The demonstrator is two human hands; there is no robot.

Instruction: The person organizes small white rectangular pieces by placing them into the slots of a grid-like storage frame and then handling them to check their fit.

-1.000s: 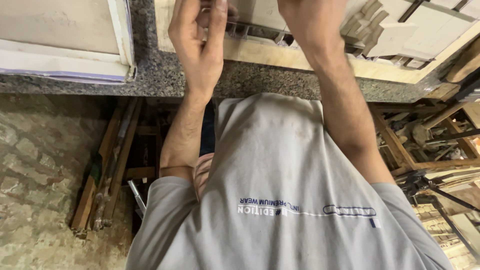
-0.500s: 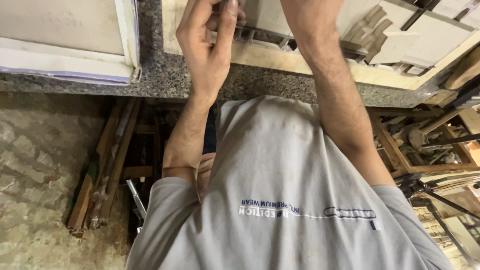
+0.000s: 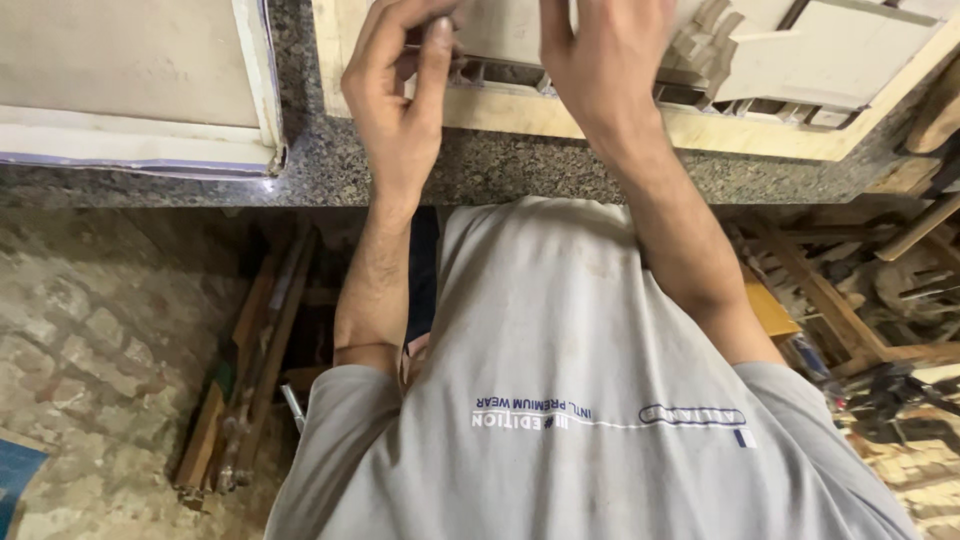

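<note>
Granite worktop (image 3: 500, 175), speckled grey, is running across the top of the view, with a white framed panel (image 3: 130, 90) lying at its left end. Pale wooden frame (image 3: 700, 128) is lying flat on the stone, its long axis running left to right along the worktop edge, tilting up slightly toward the right end; its near rail is facing the person's body. White flat pieces (image 3: 840, 55) and small stepped blocks (image 3: 710, 40) are sitting inside it.

Compared with a second ago, both hands are sitting lower and nearer in the view; the right forearm, earlier reaching past the top edge, is now showing its hand over the frame's middle. Judging from that, the work is staying on the same slotted stretch of the frame, not moving elsewhere.

Left hand (image 3: 400, 95) is curling loosely, thumb and fingers (image 3: 437, 55) pinching close at a slot near the frame's inner edge; whether anything small is between them I cannot tell. Right hand (image 3: 610, 60) is blurred, fingers spread downward on the white insert, not closed around anything visible.

Below, wooden strips (image 3: 255, 370) are leaning on the stone floor (image 3: 90, 330).
</note>
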